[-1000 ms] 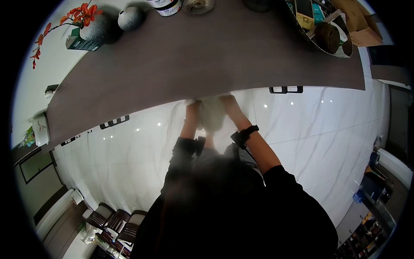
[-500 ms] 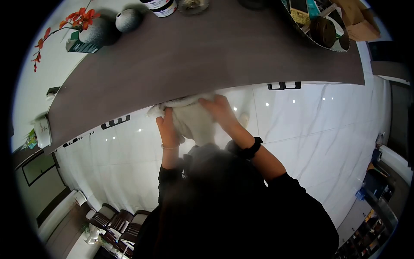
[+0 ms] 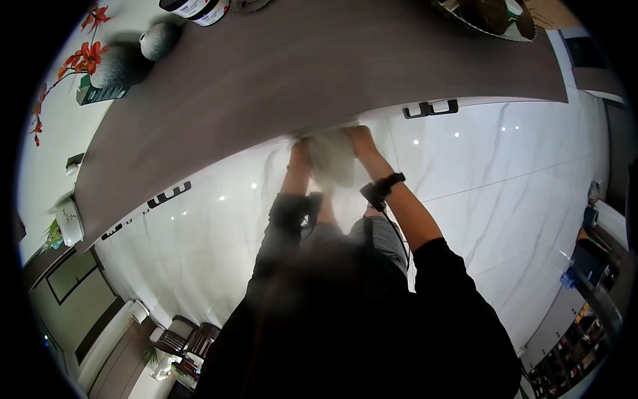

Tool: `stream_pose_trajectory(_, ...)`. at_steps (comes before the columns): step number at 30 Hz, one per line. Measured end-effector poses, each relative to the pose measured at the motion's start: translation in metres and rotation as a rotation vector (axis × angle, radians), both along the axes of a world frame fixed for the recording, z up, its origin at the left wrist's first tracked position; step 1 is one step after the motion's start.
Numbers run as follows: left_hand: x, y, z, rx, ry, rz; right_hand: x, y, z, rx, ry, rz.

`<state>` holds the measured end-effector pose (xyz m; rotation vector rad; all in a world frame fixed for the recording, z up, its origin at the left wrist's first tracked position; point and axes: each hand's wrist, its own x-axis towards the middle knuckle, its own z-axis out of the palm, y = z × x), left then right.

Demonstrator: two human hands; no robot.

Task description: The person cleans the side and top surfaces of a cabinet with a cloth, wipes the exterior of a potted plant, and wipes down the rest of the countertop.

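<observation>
A pale, off-white cloth (image 3: 332,158) hangs bunched between my two hands, just in front of the long brown tabletop (image 3: 292,83). My left hand (image 3: 301,151) is closed on the cloth's left side, close to the table's front edge. On the other side, my right hand (image 3: 360,141) grips the cloth by its upper right part, also near that edge. Motion blurs the cloth and both hands, and single fingers are hard to make out.
Tubs with black and white labels (image 3: 206,10), a round grey vase (image 3: 159,41) and red flowers (image 3: 86,58) stand at the far left. A tray (image 3: 475,25) holds brown items at the far right. Black handles (image 3: 430,108) line the cabinet front. Chairs (image 3: 174,334) stand lower left.
My hands have come closer together and up to the table edge with the cloth, which is bunched narrower. The view has shifted, so the tabletop things sit higher and my legs show.
</observation>
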<state>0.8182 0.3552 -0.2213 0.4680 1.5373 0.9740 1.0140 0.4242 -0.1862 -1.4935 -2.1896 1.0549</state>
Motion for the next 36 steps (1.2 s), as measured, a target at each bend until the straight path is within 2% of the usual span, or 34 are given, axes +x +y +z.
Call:
stream_pose_trajectory(2, 0.036, 0.013, 0.107, -0.100, -0.282, 0.294, 0.025, 0.003, 0.035, -0.208, 0.397, -0.243)
stream_pose_trajectory(4, 0.048, 0.014, 0.159, -0.076, -0.318, 0.252, 0.044, 0.003, 0.087, -0.299, 0.606, -0.400)
stream_pose_trajectory(8, 0.065, 0.013, 0.273, 0.054, -0.337, 0.172, 0.059, 0.005, 0.220, -0.478, 0.678, -0.547)
stream_pose_trajectory(10, 0.067, 0.007, 0.307, 0.215, -0.135, -0.021, 0.062, 0.004, 0.272, -0.537, 0.865, -0.570)
stream_pose_trajectory(11, 0.068, 0.005, 0.315, 0.296, -0.035, -0.118, 0.064, 0.003, 0.283, -0.564, 0.958, -0.581)
stream_pose_trajectory(13, 0.070, 0.003, 0.304, 0.342, 0.000, -0.101, 0.065, 0.002, 0.271, -0.561, 0.949, -0.585)
stream_pose_trajectory(17, 0.095, 0.019, 0.315, 0.338, -0.232, 0.124, 0.070, 0.003, 0.275, -0.557, 0.876, -0.657)
stream_pose_trajectory(18, 0.096, 0.019, 0.301, 0.269, -0.222, 0.116, 0.073, 0.002, 0.251, -0.463, 0.882, -0.640)
stream_pose_trajectory(20, 0.095, 0.026, 0.246, 0.143, -0.202, 0.099, 0.079, 0.005, 0.173, -0.367, 0.913, -0.645)
stream_pose_trajectory(21, 0.099, 0.029, 0.225, 0.175, -0.166, 0.068, 0.081, 0.008, 0.142, -0.367, 0.939, -0.668)
stream_pose_trajectory(23, 0.098, 0.038, 0.144, 0.171, -0.110, 0.042, 0.085, 0.009, 0.104, -0.573, 1.024, -0.802)
stream_pose_trajectory(25, 0.095, 0.038, 0.077, 0.182, -0.059, 0.007, 0.084, 0.011, 0.055, -0.486, 0.793, -0.826)
stream_pose_trajectory(26, 0.091, 0.037, 0.049, 0.198, -0.034, -0.013, 0.082, 0.011, 0.054, -0.471, 0.733, -0.842)
stream_pose_trajectory(28, 0.091, 0.038, 0.069, 0.151, -0.081, 0.025, 0.079, 0.012, 0.073, -0.468, 0.666, -0.887)
stream_pose_trajectory(30, 0.107, 0.036, 0.175, 0.023, -0.234, 0.153, 0.078, 0.009, 0.133, -0.411, 0.642, -0.876)
stream_pose_trajectory(32, 0.102, 0.028, 0.198, 0.132, -0.165, 0.014, 0.081, 0.000, 0.210, -0.277, 0.609, -0.807)
stream_pose_trajectory(33, 0.100, 0.025, 0.210, 0.186, -0.129, -0.057, 0.081, -0.001, 0.229, -0.255, 0.613, -0.794)
stream_pose_trajectory(34, 0.105, 0.025, 0.235, 0.171, -0.266, -0.011, 0.081, -0.001, 0.246, -0.232, 0.618, -0.779)
stream_pose_trajectory(36, 0.123, 0.026, 0.285, 0.148, -0.547, 0.082, 0.077, -0.005, 0.271, 0.081, 0.507, -0.708)
